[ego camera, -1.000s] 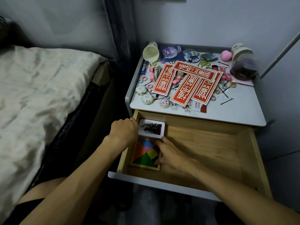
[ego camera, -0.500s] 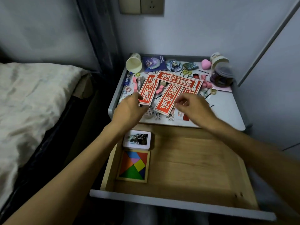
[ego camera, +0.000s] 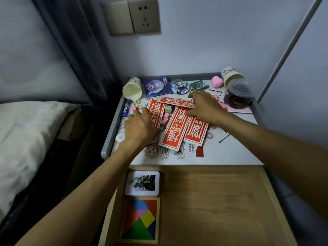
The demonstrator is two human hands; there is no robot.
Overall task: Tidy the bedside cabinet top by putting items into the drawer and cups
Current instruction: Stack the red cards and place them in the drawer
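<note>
Several red paper strips (ego camera: 174, 128) with white characters lie in a loose pile on the bedside cabinet top (ego camera: 230, 153). My left hand (ego camera: 140, 125) rests flat on the leftmost strip, fingers spread. My right hand (ego camera: 204, 105) lies palm down on the upper right strips, fingers apart. Neither hand has lifted anything. The wooden drawer (ego camera: 213, 201) is pulled open below, holding a white photo tin (ego camera: 142, 183) and a colourful tangram puzzle (ego camera: 141, 221) at its left side. A cream paper cup (ego camera: 132, 88) lies tipped at the back left; another cup (ego camera: 230, 75) stands at the back right.
Badges, a pink sponge (ego camera: 216, 81), hair ties, hairpins, pink clips and stickers litter the top. A lidded dark jar (ego camera: 238, 95) stands at the right. A bed (ego camera: 26, 139) lies to the left, a wall socket (ego camera: 134, 15) above.
Both hands left the drawer, rose to the cabinet top and now press on the red strips. The view tilted up toward the wall.
</note>
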